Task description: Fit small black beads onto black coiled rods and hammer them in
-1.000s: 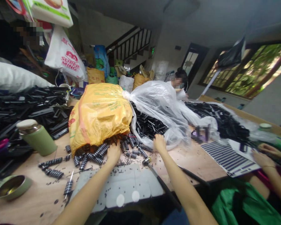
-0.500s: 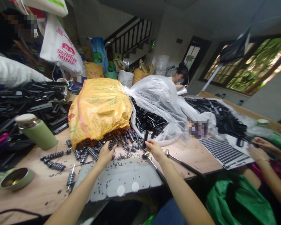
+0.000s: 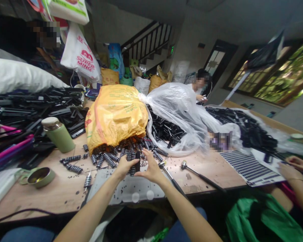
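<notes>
My left hand (image 3: 126,167) holds a small black rectangular piece (image 3: 137,162) upright between thumb and fingers, above the grey mat (image 3: 108,188). Just right of the piece, my right hand (image 3: 151,167) has its thumb and fingers spread apart, with nothing held between them. Behind both hands, striped black-and-white rolls (image 3: 109,159) spill from under a yellow sack (image 3: 118,114). Small dark bits lie scattered over the mat. A hammer (image 3: 170,176) rests beside my right hand, and a second hammer (image 3: 202,177) lies farther right.
A green flask (image 3: 59,136) and a cup (image 3: 41,178) stand at left, near a heap of black parts (image 3: 40,107). A clear plastic bag (image 3: 176,107) of black pieces lies behind. At right, another person's hands (image 3: 294,169) are near a striped sheet (image 3: 249,168).
The black piece has moved left from my right hand to my left hand. My right hand has opened and moved left, closer to my left hand. The camera view has shifted left.
</notes>
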Tool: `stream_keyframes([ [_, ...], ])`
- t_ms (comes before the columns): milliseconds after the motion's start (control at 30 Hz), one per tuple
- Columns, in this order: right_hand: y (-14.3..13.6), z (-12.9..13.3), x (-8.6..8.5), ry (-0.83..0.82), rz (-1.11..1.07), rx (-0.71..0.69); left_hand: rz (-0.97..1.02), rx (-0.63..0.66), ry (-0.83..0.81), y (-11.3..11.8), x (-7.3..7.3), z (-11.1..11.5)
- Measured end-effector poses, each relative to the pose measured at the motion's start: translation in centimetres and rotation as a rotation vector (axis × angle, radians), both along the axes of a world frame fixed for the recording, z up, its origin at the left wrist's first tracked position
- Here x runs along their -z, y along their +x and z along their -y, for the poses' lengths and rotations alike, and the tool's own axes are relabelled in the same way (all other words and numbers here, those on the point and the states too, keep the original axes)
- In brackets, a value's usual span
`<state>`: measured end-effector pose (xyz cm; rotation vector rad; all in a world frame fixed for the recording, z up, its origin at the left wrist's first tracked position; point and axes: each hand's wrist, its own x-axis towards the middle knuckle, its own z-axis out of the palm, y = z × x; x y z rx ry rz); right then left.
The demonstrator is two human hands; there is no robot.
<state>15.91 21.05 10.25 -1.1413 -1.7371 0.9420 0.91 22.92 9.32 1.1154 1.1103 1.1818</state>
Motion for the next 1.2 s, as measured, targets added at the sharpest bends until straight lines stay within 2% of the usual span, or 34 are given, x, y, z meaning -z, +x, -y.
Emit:
stream_keyframes([
  [67,0.3,-0.5,-0.5,0.198,0.305,-0.092,-0.090,0.029,0.052,-0.1,0.6,-0.1],
  [133,0.5,-1.0,-0.6,0.254,0.503,-0.154,-0.204,0.042,0.115,0.1,1.4,-0.5],
  [200,0.8,-1.2,-0.2,0.268,0.612,-0.143,-0.304,0.033,0.152,0.4,2.3,-0.9],
  [300,1.5,-0.4,1.5,0.213,0.701,-0.008,-0.421,-0.004,0.191,0.8,3.5,-1.6],
  [400,2.9,1.4,3.6,0.071,0.779,0.126,-0.572,-0.060,0.243,1.2,4.2,-1.5],
  [500,4.3,3.2,5.0,-0.032,0.826,0.145,-1.004,-0.105,0.309,1.2,4.5,-0.1],
  [567,5.0,4.0,5.2,-0.057,0.842,0.117,-1.294,-0.110,0.335,0.7,4.5,1.1],
  [633,5.3,4.3,5.0,-0.069,0.851,0.087,-1.421,-0.101,0.324,0.0,4.4,2.2],
  [733,5.2,4.4,4.3,-0.104,0.870,0.083,-1.488,-0.089,0.283,-1.0,4.2,3.3],
  [867,4.0,4.6,3.8,-0.115,0.921,0.213,-1.501,-0.110,0.254,-1.2,3.9,3.7],
  [1033,2.5,4.7,3.9,-0.145,0.968,0.276,-1.444,-0.156,0.127,-0.3,3.5,3.1],
  [1200,1.4,4.1,3.5,-0.261,0.986,0.293,-1.400,-0.113,0.048,-0.5,3.2,1.8],
])
